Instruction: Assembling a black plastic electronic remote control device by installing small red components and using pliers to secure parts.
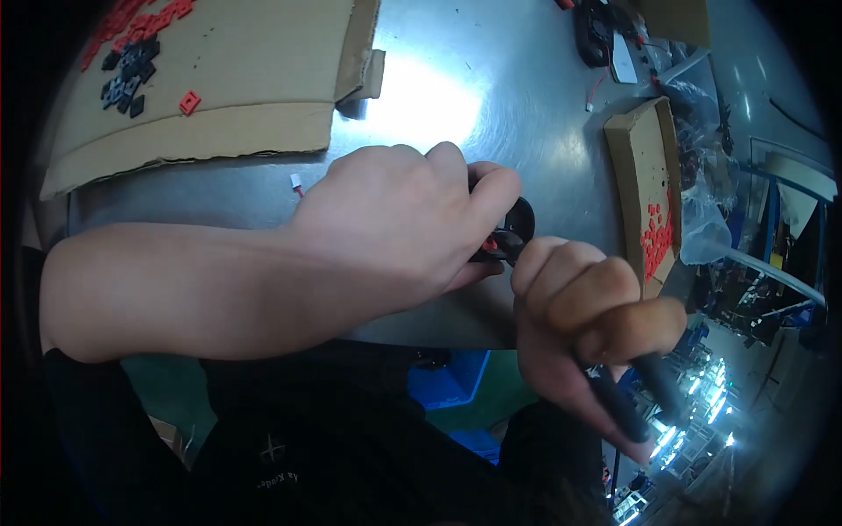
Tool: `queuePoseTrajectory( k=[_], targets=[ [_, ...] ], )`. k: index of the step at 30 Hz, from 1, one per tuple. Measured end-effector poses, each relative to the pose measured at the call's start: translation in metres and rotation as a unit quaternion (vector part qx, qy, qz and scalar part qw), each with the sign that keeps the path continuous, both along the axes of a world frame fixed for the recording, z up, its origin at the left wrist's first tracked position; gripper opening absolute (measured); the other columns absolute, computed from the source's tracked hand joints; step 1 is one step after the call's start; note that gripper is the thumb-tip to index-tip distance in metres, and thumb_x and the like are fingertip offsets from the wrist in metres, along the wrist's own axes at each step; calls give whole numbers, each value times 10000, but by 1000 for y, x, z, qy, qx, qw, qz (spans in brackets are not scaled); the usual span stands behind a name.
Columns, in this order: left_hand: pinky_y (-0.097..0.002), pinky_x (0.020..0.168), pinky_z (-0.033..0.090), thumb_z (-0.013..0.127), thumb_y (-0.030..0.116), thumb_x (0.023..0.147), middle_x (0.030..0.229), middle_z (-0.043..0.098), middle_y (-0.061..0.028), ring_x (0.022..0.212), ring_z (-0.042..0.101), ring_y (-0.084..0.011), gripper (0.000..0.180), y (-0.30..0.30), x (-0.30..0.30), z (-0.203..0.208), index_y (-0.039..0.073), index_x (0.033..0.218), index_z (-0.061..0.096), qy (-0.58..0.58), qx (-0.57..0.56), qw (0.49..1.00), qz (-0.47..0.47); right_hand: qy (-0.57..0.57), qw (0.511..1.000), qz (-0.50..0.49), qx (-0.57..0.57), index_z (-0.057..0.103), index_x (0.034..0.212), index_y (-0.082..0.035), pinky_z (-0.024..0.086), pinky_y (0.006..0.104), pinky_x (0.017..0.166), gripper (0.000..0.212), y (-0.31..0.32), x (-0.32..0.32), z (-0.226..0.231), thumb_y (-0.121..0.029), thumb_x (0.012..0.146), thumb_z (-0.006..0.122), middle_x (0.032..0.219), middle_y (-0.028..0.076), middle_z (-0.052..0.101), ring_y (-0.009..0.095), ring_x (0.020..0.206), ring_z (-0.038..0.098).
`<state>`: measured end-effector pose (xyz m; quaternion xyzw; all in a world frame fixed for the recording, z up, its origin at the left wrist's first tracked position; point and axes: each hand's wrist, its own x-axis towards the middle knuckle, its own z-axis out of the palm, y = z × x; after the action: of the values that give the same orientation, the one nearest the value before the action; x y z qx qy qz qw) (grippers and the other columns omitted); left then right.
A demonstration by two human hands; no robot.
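Note:
My left hand [395,215] is closed around a black part with a rounded edge [524,219], held over the table's front edge. Most of that part is hidden behind my fingers. In my right hand [583,302] is a pair of pliers with black handles [662,390], my fingers wrapped round them. The jaws point toward the black part, right by a small red piece [490,246] beside my left fingertips. Whether the jaws grip the red piece I cannot tell. A white connector on a red wire [296,181] lies just beyond my left wrist.
On the left, a cardboard tray [254,129] holds red and black square pieces [132,72]. A narrower cardboard box [620,162] with small red pieces [658,235] stands at the right. Behind it are a black device [595,39] and clear plastic bags [702,230]. Below the table sits a blue bin [452,381].

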<state>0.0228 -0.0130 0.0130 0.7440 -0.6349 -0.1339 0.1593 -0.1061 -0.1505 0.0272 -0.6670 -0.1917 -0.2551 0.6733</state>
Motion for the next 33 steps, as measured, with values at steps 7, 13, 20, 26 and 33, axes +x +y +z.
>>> queuePoseTrajectory(
  k=[7,13,20,26,33],
  targets=[
    [-399,601,553,713,465,931,915,609,-154,730,690,-302,554,-5,6,6,74,1247,479,81,36,996,-5,-16,999,-36,-18,557,948,-30,466,390,568,502,1,-6,2,-525,996,623,795,138,576,231,594,515],
    [-373,575,540,701,501,930,887,600,-144,701,682,-269,570,-2,3,-1,65,1233,493,39,-4,999,5,21,994,-84,63,449,953,-140,344,279,518,667,9,0,3,-773,868,642,722,19,448,132,544,403],
    [-329,514,501,739,527,885,850,558,-100,658,646,-223,582,1,-2,-4,80,1183,516,-48,-44,998,7,28,982,-74,173,500,1041,-137,307,267,546,681,-5,-4,12,-749,831,712,769,-10,426,102,590,400],
    [-319,529,504,799,483,835,862,558,-87,694,659,-213,599,1,-2,-2,90,1179,507,-41,-23,999,1,67,980,-68,173,523,1057,-133,327,281,543,758,0,-4,12,-829,796,668,778,7,442,121,603,437],
    [-327,537,507,808,468,824,872,563,-94,706,666,-227,596,0,1,-1,97,1180,507,-36,-7,999,-1,68,981,-73,166,518,1070,-129,348,282,550,790,1,2,8,-866,803,617,787,15,450,115,590,431]
  ],
)
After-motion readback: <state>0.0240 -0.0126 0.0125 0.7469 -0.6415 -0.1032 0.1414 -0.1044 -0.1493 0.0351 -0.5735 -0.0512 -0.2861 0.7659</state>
